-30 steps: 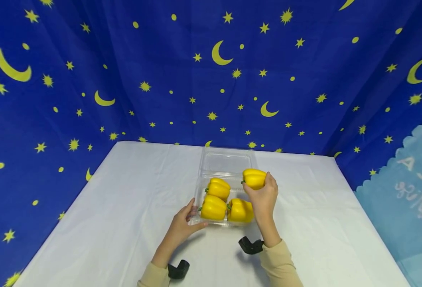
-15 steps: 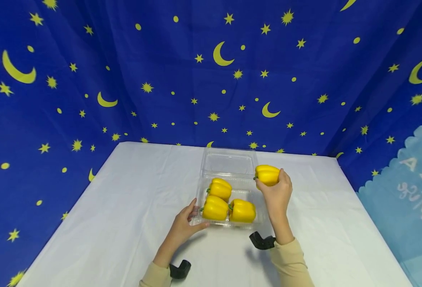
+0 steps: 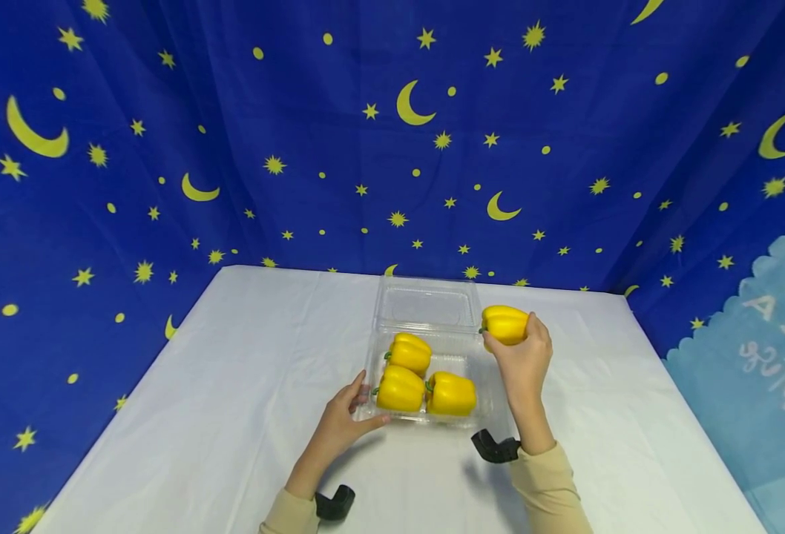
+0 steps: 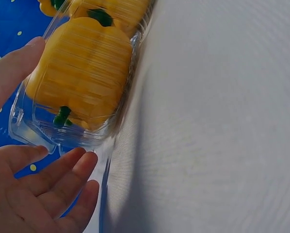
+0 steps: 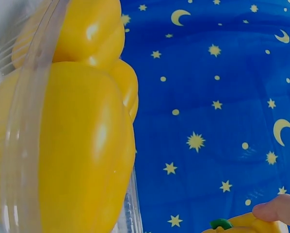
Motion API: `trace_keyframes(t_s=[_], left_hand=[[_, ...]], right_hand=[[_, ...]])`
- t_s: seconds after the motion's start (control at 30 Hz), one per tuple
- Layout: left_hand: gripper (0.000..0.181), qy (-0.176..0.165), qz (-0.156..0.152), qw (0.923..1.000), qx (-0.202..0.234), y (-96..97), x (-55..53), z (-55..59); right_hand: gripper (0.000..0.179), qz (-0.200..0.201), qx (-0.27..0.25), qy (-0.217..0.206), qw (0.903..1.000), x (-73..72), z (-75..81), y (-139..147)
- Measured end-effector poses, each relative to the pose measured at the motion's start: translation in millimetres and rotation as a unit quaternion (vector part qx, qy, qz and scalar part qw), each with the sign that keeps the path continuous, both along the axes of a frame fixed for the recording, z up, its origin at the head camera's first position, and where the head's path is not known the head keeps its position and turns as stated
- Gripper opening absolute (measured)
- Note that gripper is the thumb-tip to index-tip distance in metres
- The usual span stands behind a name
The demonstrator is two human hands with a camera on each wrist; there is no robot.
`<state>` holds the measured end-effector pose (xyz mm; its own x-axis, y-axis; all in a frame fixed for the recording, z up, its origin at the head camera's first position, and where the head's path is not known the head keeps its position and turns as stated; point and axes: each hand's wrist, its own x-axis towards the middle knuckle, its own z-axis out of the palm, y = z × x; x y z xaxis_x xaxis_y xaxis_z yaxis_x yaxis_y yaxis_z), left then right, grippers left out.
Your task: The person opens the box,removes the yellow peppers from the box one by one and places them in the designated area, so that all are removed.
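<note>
In the head view my right hand point(image 3: 526, 363) grips a yellow bell pepper point(image 3: 504, 323) between thumb and fingers, raised just beyond the right side of a clear plastic clamshell box point(image 3: 458, 363). Only its green stem end and part of its side point(image 5: 247, 224) show in the right wrist view, by the thumb. Three more yellow bell peppers lie in the box: one back left point(image 3: 410, 351), one front left point(image 3: 399, 389), one front right point(image 3: 451, 393). My left hand point(image 3: 339, 420) rests at the box's front left corner, fingers extended along its side point(image 4: 62, 179), thumb by the front edge.
The box's clear lid point(image 3: 427, 305) lies folded back behind it on the white tablecloth point(image 3: 286, 348). A blue curtain point(image 3: 339, 133) with yellow moons and stars surrounds the table. Black wrist mounts point(image 3: 496, 446) stick out from both wrists.
The right hand has carried its bell pepper rightward and slightly back, from over the box's right part to beyond its side. The left hand keeps its place at the box corner.
</note>
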<state>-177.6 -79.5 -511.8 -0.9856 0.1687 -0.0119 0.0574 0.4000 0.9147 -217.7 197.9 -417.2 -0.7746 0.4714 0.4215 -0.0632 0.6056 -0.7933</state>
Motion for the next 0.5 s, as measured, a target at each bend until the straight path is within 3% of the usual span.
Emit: trace_keyframes(t_s=[0.5], left_hand=[[0.093, 0.015, -0.001, 0.9998, -0.01, -1.9, 4.1, 3.4]], right_hand=[[0.078, -0.012, 0.005, 0.012, 0.9998, -0.4, -2.1, 7.9]])
